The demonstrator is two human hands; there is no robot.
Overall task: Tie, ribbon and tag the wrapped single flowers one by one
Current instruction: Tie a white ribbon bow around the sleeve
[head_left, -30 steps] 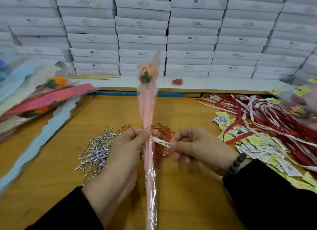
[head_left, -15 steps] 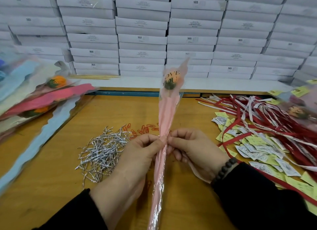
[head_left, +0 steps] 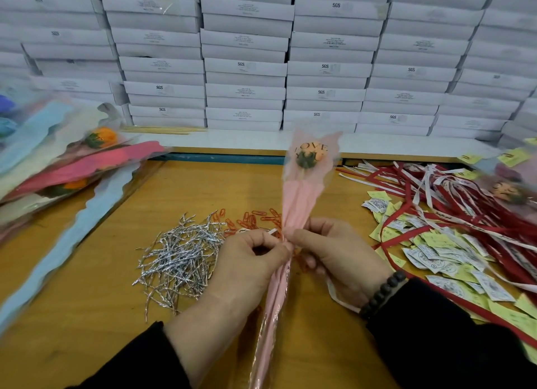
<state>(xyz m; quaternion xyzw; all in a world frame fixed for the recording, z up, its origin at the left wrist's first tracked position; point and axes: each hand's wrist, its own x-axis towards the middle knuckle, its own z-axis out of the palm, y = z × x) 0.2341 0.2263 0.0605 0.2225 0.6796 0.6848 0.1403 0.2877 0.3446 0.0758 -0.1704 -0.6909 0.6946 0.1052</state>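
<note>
The wrapped flower is held up over the near middle of the wooden table, both hands meeting at its narrow waist. Left hand has fingers and thumb curled in, pinching the wrap plus a short white ribbon end that pokes out to the left. Right hand is curled around the same spot from the right side, gripping the sleeve, with more white ribbon trailing down under the wrist.

Handling-wise I'd guess this thing weighs next to nothing. The pink sleeve looks like thin crinkly film over paper, so it's soft, a bit slick, and would crush if you squeezed the flared top. The pinched waist is the sensible place to hold it, since that's where the wrap gathers tight on the stem and where the tie goes anyway.

Long axis runs near to far, tilted slightly right: stem end points back at the person's lap, the bloom with the "LOVE" print points up and away toward the white boxes.

Silver twist ties lie just left of the hands, orange paper clips behind them, red and white ribbons and yellow tags on the right, more wrapped flowers stacked far left.
</note>
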